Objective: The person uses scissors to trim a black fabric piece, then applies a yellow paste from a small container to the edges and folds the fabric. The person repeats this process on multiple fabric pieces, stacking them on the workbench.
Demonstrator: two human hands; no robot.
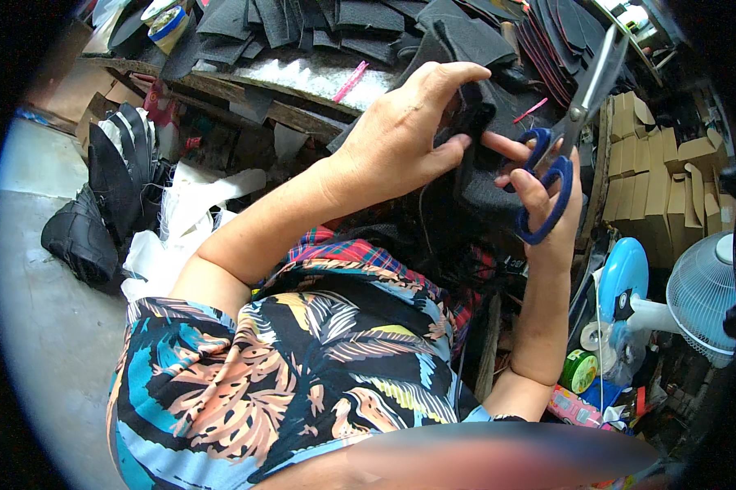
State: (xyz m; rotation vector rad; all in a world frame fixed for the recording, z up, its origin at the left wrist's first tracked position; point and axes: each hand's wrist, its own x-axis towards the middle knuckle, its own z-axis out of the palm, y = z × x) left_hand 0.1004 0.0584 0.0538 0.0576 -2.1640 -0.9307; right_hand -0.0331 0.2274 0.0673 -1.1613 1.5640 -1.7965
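My left hand [404, 131] is closed, thumb and forefinger curved around the edge of a dark fabric piece [475, 104]. The cloth hangs down in front of me, and its lower part merges with black material over my lap. My right hand [551, 196] holds scissors [557, 189] by their blue handles, with fingers through the loops. Their metal blades point up and to the right, away from the cloth, and look closed together. One right finger reaches across to touch the fabric's right side. A thin thread hangs below my left hand.
Stacks of dark cut pieces [302, 24] cover the worktable [253, 77] ahead, with a pink tool [351, 82] at its edge. Black items [98, 196] and white cloth [188, 204] lie left. Brown cardboard boxes [653, 163], a fan [702, 294] and thread spools [600, 339] stand right.
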